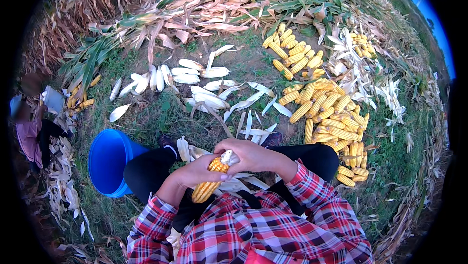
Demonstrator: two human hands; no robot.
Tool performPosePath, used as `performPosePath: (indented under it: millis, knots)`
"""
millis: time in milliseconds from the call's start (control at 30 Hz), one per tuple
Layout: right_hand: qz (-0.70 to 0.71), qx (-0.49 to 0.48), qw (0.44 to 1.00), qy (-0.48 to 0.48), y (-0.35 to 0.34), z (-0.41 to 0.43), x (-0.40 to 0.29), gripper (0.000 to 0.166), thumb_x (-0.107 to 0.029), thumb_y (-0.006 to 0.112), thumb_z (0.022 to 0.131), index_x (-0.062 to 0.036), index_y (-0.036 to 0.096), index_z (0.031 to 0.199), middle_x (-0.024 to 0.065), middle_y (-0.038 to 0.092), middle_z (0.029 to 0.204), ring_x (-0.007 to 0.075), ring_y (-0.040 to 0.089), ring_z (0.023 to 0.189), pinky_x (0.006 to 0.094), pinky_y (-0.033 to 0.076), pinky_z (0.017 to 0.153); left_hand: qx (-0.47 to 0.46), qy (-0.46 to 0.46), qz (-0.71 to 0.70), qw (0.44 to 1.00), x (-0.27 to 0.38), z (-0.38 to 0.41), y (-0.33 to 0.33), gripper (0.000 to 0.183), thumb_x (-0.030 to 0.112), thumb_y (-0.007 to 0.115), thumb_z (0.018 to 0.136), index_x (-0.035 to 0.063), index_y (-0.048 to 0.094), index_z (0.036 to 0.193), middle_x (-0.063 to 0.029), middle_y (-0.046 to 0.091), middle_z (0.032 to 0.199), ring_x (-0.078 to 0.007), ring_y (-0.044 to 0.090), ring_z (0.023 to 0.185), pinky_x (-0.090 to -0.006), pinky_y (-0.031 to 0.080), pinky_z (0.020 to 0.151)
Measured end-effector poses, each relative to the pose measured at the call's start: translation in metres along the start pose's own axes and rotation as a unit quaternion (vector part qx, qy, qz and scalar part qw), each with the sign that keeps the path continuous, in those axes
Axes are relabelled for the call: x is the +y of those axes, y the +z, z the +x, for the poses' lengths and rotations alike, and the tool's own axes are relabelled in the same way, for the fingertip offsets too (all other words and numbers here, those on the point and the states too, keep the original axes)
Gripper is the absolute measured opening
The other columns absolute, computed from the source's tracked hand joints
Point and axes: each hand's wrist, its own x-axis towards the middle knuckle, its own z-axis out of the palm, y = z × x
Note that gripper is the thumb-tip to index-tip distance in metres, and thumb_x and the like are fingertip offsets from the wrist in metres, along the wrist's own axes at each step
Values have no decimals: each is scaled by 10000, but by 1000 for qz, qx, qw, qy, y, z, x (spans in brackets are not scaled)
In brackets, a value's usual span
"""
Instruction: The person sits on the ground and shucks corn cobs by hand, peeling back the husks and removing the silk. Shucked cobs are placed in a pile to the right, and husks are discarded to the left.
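In front of my lap, my left hand [199, 171] is wrapped around a yellow ear of corn [205, 190], whose lower end sticks out below the palm. My right hand [248, 156] closes around the ear's other end, where a pale, whitish stub [229, 157] shows between the fingers. The two hands touch. Loose pale husks [256, 181] lie beneath them between my legs. Ears in whitish husks [210, 99] are scattered on the grass ahead. Right of them, husked yellow ears [321, 106] form a long pile.
An empty blue plastic bucket [109, 163] lies tipped beside my left knee. Cut corn stalks [204, 11] form a band ahead. Another person [31, 136] sits at far left near a pale bucket [53, 99] and yellow ears [86, 103]. Husk heaps [351, 62] lie at right.
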Motion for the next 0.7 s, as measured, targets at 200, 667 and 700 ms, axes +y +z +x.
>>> performPosePath:
  millis: [200,667,700]
  knots:
    - [-33,-24,998,40,1,-20,27,526,-337,775,653,-69,538,1039,115,632,908,319,616,857,398,438,721,-48,-13,-122,991,-14,-17,10,637,322,680,824,-14,379,1275,-117,590,1054,-174,621,840,-299,525,727]
    - [-276,67,954,-93,34,-25,60,531,-266,737,675,-103,507,1126,65,609,811,257,618,796,357,406,706,56,-99,-37,993,-7,0,23,671,281,671,832,-40,317,1303,-111,541,913,-139,589,625,-237,491,439]
    - [-292,103,947,-90,36,-25,61,529,-269,736,677,-107,508,1126,64,606,802,256,618,789,355,408,688,77,-96,-66,990,-10,-1,25,640,261,670,829,-42,339,1286,-116,549,904,-142,593,619,-239,490,438]
